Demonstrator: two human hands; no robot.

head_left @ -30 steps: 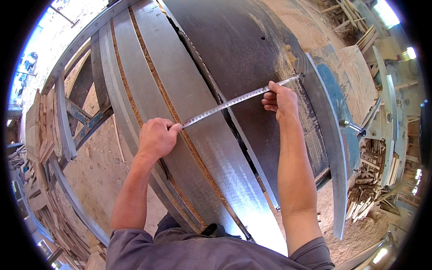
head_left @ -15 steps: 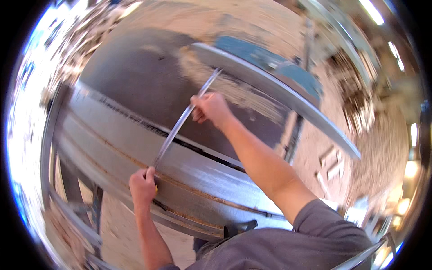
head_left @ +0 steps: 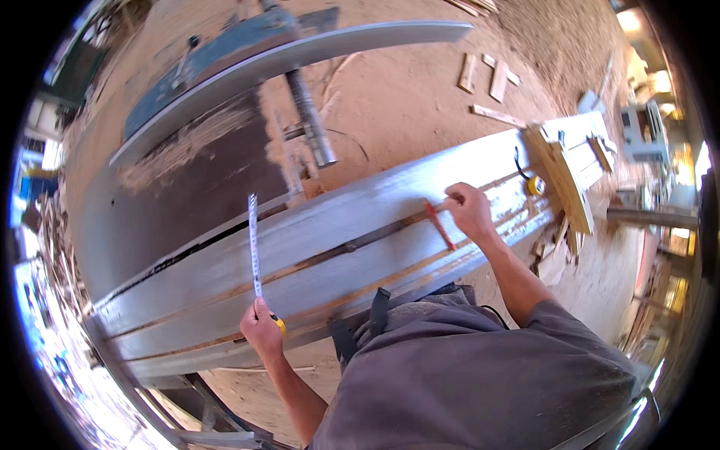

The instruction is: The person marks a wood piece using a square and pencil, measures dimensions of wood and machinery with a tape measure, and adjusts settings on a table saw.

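My left hand [head_left: 262, 327] is closed around a yellow tape measure [head_left: 279, 323]. Its silver blade [head_left: 254, 244] sticks out across the grey metal sliding table [head_left: 217, 264], its free end near the dark saw table [head_left: 187, 187]. Farther right, my right hand [head_left: 471, 212] is over the sliding table, its fingers pinched at the upper part of a thin red pencil [head_left: 440, 226]. Slight blur softens the fingertips, but the pencil's lower part shows below them.
A long metal fence [head_left: 292, 61] crosses the saw table. On the sliding table's right end sit a wooden crosspiece [head_left: 561, 180] and a second yellow tape measure [head_left: 535, 185]. Wood offcuts [head_left: 499, 80] lie on the dusty floor beyond.
The view has swung toward the right. My right hand has let go of the tape blade and moved right to the red pencil. Less blade now shows from the tape measure in my left hand.
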